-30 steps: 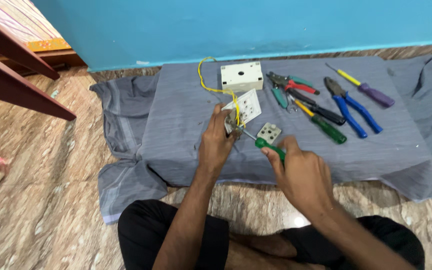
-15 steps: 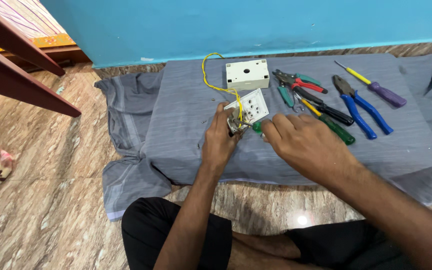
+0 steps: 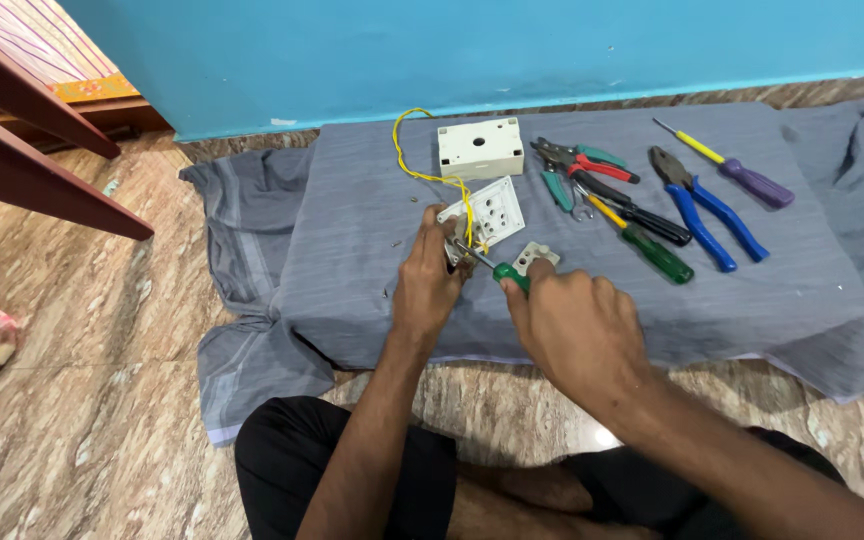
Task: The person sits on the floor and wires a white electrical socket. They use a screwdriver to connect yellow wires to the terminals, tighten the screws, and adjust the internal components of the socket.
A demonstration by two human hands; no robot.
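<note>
My left hand (image 3: 428, 283) grips a small electrical part at the end of a yellow wire (image 3: 430, 172), just below the white socket plate (image 3: 487, 208). My right hand (image 3: 577, 325) is closed around a green-handled screwdriver (image 3: 501, 273), whose tip points into the part in my left hand. A small grey socket piece (image 3: 533, 256) lies right above my right hand. The white plastic box (image 3: 480, 148) sits further back on the grey cloth (image 3: 352, 240).
Red-green pliers (image 3: 582, 160), another green screwdriver (image 3: 642, 240), blue-handled pliers (image 3: 697, 200) and a purple-yellow screwdriver (image 3: 727, 165) lie on the cloth's right side. Dark wooden furniture (image 3: 22, 140) stands at the left. A blue wall (image 3: 452, 50) closes the back. My legs are crossed below.
My right hand has drawn back toward me from over the socket plate and now aims the screwdriver at the part in my left hand. The left hand stays put.
</note>
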